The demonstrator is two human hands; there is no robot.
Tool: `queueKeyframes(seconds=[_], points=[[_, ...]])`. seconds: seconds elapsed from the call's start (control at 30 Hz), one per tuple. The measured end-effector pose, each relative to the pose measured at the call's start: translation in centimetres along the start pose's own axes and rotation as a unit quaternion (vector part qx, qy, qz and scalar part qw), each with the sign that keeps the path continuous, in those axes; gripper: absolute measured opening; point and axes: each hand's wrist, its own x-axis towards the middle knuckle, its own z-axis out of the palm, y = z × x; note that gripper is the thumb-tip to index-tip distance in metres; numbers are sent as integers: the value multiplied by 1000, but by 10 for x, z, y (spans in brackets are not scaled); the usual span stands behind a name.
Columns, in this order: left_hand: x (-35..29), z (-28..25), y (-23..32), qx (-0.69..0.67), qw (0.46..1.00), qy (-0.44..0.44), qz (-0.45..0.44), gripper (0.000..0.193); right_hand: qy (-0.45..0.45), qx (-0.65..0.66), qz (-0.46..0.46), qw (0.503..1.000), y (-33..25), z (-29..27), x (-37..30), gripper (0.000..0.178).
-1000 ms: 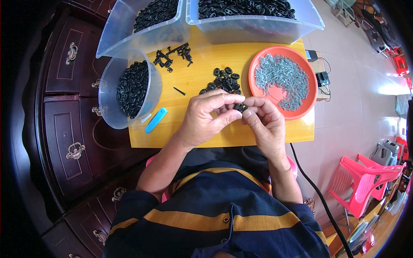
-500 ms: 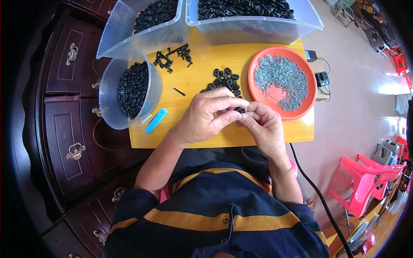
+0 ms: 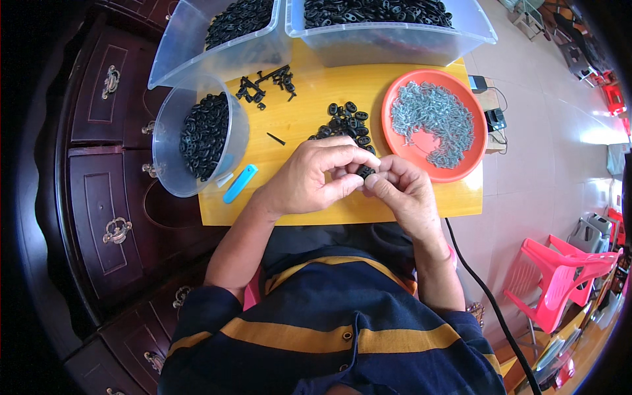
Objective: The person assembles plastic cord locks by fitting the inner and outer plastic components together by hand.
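Above the near edge of the table my two hands meet around a small black plastic piece. My right hand pinches it between thumb and fingers. From the other side my left hand closes on it, thumb below and index finger arched over the top. Anything else between the fingertips is hidden. Just beyond the hands lies a loose pile of black oval plastic pieces, some showing two holes. An orange-red plate to the right holds many small silvery screw-like parts.
Clear bins of black pieces line the table's far edge. A round clear tub of them stands left, beside a light-blue-handled tool. Black scraps and a thin black stick lie nearby. A black cable hangs at right.
The black piece has turned slightly and shows more of its face between the fingers. My left thumb has shifted a little; both hands stay in nearly the same place.
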Motion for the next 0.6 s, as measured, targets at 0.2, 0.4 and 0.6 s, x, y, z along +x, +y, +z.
queueKeyframes(seconds=[0.2,0.4,0.6], points=[[-1,8,-2,-29,999,43,-6,31,38,7,-6,999,-2,2,1,16],[1,10,4,-42,997,61,-22,32,61,43,-16,997,-5,2,0,12],[1,10,5,-43,997,60,-13,32,55,9,-26,998,-4,2,0,11]])
